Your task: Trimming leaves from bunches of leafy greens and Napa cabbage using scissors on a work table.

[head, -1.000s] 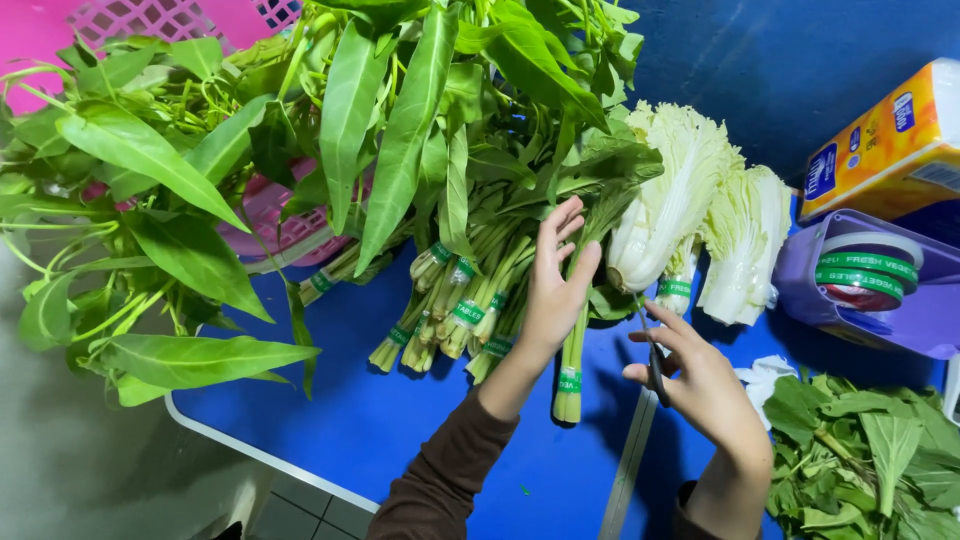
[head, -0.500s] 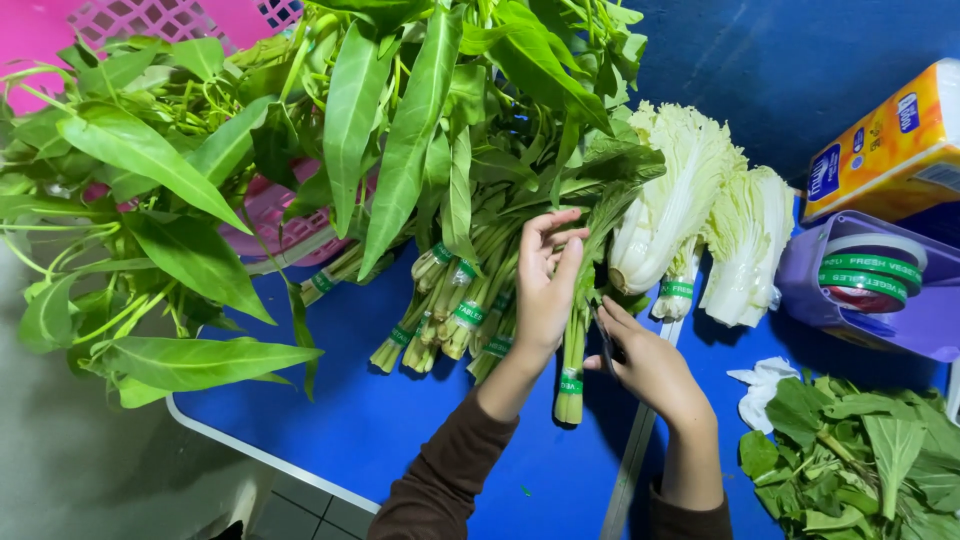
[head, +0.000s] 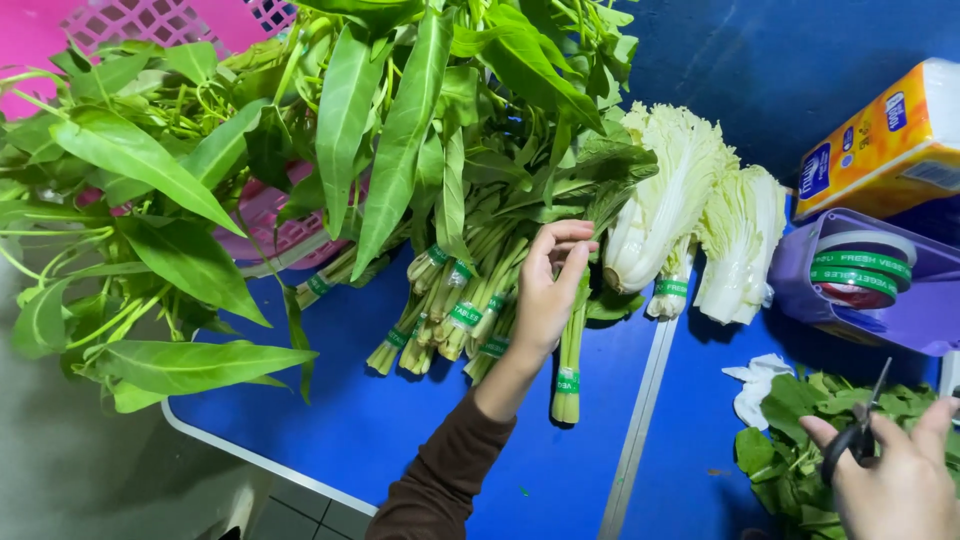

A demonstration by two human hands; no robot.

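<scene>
Head view. Left hand [head: 548,290], fingers loosely curled, rests on a taped bundle of green stalks [head: 570,345] lying on the blue table [head: 330,420]; whether it grips the stalks cannot be told. Right hand [head: 895,480], at the lower right corner, closes around black scissors [head: 858,430] above loose green leaves [head: 800,440]. Two napa cabbage halves [head: 700,210] lie beside the bundles; a pink basket [head: 150,20] sits behind.

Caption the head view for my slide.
Left hand rests on taped water spinach bundles on a blue table; right hand holds scissors over loose leaves.
</scene>
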